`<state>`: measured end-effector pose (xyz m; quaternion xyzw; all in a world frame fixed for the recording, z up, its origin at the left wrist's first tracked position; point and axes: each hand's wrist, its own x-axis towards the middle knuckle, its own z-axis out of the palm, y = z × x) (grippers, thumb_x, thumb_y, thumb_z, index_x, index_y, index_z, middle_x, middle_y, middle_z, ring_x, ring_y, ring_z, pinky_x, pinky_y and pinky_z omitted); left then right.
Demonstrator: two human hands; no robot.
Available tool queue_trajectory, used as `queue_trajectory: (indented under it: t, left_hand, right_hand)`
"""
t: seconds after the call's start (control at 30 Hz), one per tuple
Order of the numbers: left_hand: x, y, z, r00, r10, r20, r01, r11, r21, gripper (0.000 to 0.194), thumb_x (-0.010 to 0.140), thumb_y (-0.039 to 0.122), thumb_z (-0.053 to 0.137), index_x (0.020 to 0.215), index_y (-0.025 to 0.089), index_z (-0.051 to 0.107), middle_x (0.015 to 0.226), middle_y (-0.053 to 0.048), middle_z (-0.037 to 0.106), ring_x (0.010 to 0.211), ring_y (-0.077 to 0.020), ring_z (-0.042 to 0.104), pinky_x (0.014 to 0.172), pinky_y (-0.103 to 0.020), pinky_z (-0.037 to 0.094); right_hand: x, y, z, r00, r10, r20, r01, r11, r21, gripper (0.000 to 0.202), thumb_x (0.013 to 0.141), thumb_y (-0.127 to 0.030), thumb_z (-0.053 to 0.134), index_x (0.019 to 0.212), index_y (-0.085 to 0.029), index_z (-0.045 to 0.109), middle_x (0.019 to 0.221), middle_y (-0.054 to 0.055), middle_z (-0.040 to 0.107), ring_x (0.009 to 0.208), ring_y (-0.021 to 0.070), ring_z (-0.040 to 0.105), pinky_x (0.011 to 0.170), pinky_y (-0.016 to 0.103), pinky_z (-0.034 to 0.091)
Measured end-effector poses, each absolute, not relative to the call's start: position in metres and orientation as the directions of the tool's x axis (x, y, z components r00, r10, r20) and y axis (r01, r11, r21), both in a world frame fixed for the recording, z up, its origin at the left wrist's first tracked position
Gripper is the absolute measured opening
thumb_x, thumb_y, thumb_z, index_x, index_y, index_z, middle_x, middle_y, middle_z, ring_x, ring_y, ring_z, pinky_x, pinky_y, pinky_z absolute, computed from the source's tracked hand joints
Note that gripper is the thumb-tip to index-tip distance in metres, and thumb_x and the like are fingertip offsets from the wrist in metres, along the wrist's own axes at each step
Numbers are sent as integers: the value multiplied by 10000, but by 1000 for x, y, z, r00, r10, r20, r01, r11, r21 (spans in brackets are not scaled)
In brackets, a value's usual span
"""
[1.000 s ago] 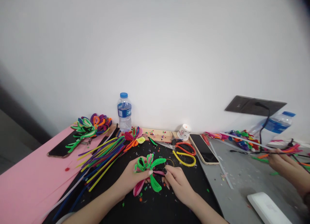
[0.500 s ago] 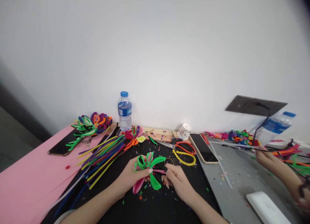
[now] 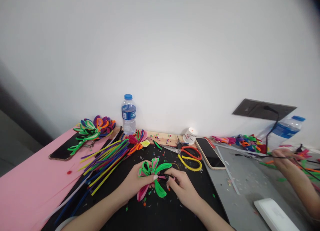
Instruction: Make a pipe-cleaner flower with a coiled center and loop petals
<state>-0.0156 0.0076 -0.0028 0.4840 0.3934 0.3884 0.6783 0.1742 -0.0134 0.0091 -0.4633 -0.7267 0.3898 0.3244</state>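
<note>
My left hand (image 3: 136,181) is closed round the middle of a pipe-cleaner flower (image 3: 160,189), its thumb pressed on the centre. The flower has looped green petals and some pink ones, one hanging down at the lower left. On the right side, my right hand (image 3: 181,186) pinches a pink pipe-cleaner strand (image 3: 162,177) of the flower between thumb and forefinger. A thin gold-coloured loop shows just behind the right fingers. Scissors (image 3: 191,157) with red and yellow handles lie beyond that hand.
Loose pipe cleaners (image 3: 107,164) lie on the left, with finished flowers (image 3: 96,127) over a phone (image 3: 62,149). Behind stand a water bottle (image 3: 129,116) and a paper cup (image 3: 190,135). Another phone (image 3: 210,153) lies right. Another person's hand (image 3: 286,166) works at far right.
My right fingers have moved slightly left, closer to the flower's centre, along the pink strand. My left hand stays put. The other person's hand has shifted right.
</note>
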Motion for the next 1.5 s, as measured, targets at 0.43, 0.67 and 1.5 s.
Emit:
queue_trajectory:
  t: [0.43, 0.67, 1.5]
  left_hand:
    - [-16, 5, -1, 389, 910, -145, -161, 222, 962, 240, 673, 276, 719, 759, 145, 537, 611, 33, 558, 536, -106, 561, 540, -225, 468]
    - [-15, 6, -5, 390, 913, -120, -172, 200, 965, 251, 663, 293, 728, 756, 143, 550, 600, 26, 567, 515, -116, 564, 526, -237, 472]
    - [-14, 9, -12, 401, 907, -125, -164, 205, 965, 261, 652, 302, 737, 768, 156, 554, 591, 42, 562, 501, -104, 547, 513, -216, 461]
  right_hand:
    - [175, -14, 8, -339, 938, 70, 367, 200, -909, 281, 871, -227, 382, 598, -186, 430, 517, -45, 453, 483, 93, 394, 504, 212, 304]
    - [175, -13, 6, -312, 946, 90, 367, 207, -907, 283, 864, -245, 393, 588, -185, 413, 519, -49, 405, 497, 94, 358, 496, 215, 276]
    - [174, -15, 16, -388, 913, 127, 479, 317, -819, 229, 872, -184, 378, 669, -183, 486, 596, -43, 433, 564, 103, 408, 544, 212, 285]
